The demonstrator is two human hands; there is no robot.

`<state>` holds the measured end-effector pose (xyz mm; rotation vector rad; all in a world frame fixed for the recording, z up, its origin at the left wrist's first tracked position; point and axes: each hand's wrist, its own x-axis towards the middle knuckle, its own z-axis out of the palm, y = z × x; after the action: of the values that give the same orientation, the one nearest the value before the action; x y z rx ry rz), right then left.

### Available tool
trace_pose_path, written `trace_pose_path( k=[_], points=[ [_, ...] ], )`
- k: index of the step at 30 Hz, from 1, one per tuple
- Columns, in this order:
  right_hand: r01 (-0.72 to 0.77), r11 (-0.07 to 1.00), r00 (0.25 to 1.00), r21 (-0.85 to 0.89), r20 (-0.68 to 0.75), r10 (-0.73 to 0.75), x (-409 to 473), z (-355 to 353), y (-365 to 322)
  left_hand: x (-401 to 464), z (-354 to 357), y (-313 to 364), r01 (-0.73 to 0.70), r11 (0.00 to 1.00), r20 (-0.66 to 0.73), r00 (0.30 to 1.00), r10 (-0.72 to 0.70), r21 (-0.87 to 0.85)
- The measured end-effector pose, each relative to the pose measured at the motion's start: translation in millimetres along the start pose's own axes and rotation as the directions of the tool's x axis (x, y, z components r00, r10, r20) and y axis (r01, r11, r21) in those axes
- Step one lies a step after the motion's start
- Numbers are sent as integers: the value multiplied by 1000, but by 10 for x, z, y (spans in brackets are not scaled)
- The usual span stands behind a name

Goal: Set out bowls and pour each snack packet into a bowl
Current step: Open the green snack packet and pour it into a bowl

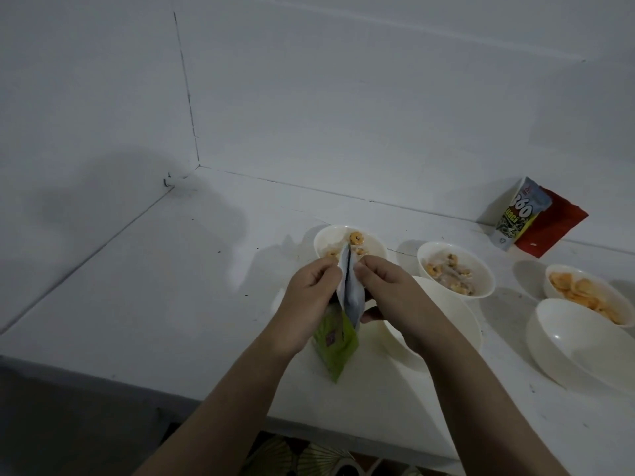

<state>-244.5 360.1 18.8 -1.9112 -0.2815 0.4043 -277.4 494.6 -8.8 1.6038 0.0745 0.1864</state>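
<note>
Counter (171, 286): white, five bowls.
Left hand (309, 300), right hand (385, 286): both pinching green packet (338, 341) mouth apart.
Far bowl (348, 240): ring snacks.

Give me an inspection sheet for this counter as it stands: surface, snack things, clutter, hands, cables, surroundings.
Surface: white counter, scuffed, with small dark specks.
Job's things: green packet held upright, its top pulled open over the far-left bowl, which holds a few ring snacks. Middle bowl holds ring snacks; far-right bowl holds orange crisps. Two near bowls look empty.
Clutter: two used packets leaning on the back wall.
Hands: left hand and right hand each pinch one side of the packet's mouth.
Cables: nothing seen.
Surroundings: white walls meeting in a corner; patterned floor below the counter's edge.
</note>
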Motion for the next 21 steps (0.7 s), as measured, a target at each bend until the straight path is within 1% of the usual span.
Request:
trace_pose_path(
  k=[1, 2, 4, 5, 6, 8, 9, 10, 11, 13, 15, 17, 18, 20, 21],
  points=[
    [15, 999, 1000, -40, -16, -16, -8, -1, -11, -2, -16, 6, -10, 1000, 3, 1000, 10, 21],
    [42, 991, 997, -124, -53, -49, -13, -5, -25, 0, -30, 6, -25, 999, -2, 1000, 26, 44],
    [84, 927, 979, -366, -141, -144, -19, -20, -65, -12, -62, 11, -41, 996, -54, 998, 45, 74],
    [80, 891, 974, -446, -155, -165, -29, -34, -95, -11, -82, 0, -49, 995, -84, 995, 56, 92],
    [64, 874, 980, -481, -134, -146, -44, -42, -133, -9, -106, -1, -52, 991, -101, 993, 65, 120],
    [9, 888, 1000, -460, -5, -12, -82, -27, -201, 2, -144, 14, -56, 975, -87, 993, 76, 213],
    [-28, 900, 996, -435, 62, 61, -100, -1, -224, 7, -154, 43, -56, 963, -70, 995, 77, 264],
    [-50, 914, 990, -403, 99, 98, -109, 29, -234, 12, -156, 76, -56, 950, -50, 996, 75, 308],
    [-52, 930, 990, -365, 101, 95, -112, 56, -234, 13, -149, 111, -51, 940, -27, 998, 64, 338],
    [-25, 956, 997, -294, 56, 43, -109, 87, -232, 3, -132, 161, -35, 914, 20, 999, 30, 404],
    [-11, 968, 1000, -251, 22, 17, -112, 96, -227, -22, -150, 202, -50, 884, 25, 999, 43, 466],
    [-35, 982, 999, -185, -19, 32, -125, 71, -227, -52, -216, 271, -56, 845, -31, 996, 86, 533],
    [-53, 990, 998, -130, -48, 47, -129, 36, -222, -74, -252, 311, -60, 803, -75, 989, 129, 593],
    [-73, 997, 991, -30, -118, 69, -125, -67, -214, -131, -290, 386, -53, 717, -167, 958, 233, 695],
    [-75, 997, 987, -14, -146, 72, -125, -117, -214, -158, -290, 404, -53, 700, -205, 938, 279, 712]
  ],
)
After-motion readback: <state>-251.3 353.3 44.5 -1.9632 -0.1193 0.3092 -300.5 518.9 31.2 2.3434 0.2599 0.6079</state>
